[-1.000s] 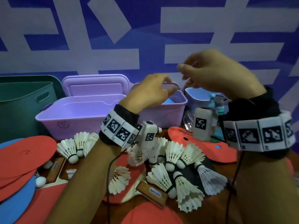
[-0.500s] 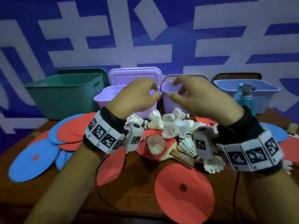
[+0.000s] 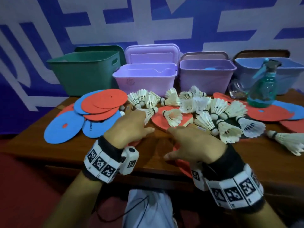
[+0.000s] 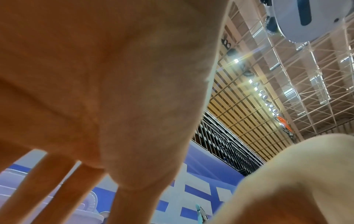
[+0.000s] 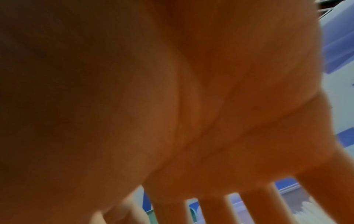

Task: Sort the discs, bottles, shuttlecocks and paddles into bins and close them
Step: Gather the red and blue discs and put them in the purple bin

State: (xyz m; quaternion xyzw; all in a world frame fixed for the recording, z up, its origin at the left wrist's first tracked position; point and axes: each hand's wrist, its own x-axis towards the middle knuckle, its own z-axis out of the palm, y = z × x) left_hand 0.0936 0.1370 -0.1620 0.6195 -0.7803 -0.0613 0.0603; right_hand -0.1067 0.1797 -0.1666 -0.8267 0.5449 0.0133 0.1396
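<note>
My left hand (image 3: 131,127) and right hand (image 3: 192,142) hover low over the table's front, side by side, fingers spread and holding nothing. A red disc (image 3: 183,163) lies partly hidden under them; whether they touch it I cannot tell. Both wrist views show straight fingers (image 4: 57,189) (image 5: 216,210) below a bare palm. Behind the hands lies a pile of white shuttlecocks (image 3: 205,112) on a red paddle (image 3: 160,120). Red and blue discs (image 3: 102,102) are stacked at the left. A teal spray bottle (image 3: 263,89) stands at the right.
Along the back stand a green bin (image 3: 85,71), a lilac bin (image 3: 144,79), a purple bin (image 3: 207,76) with a blue disc inside, and a blue bin (image 3: 289,71), lids propped behind them. More discs (image 3: 269,112) lie at the right.
Both hands have dropped from up by the purple bin to the front of the table, and their fingers have spread. The head view has pulled back.
</note>
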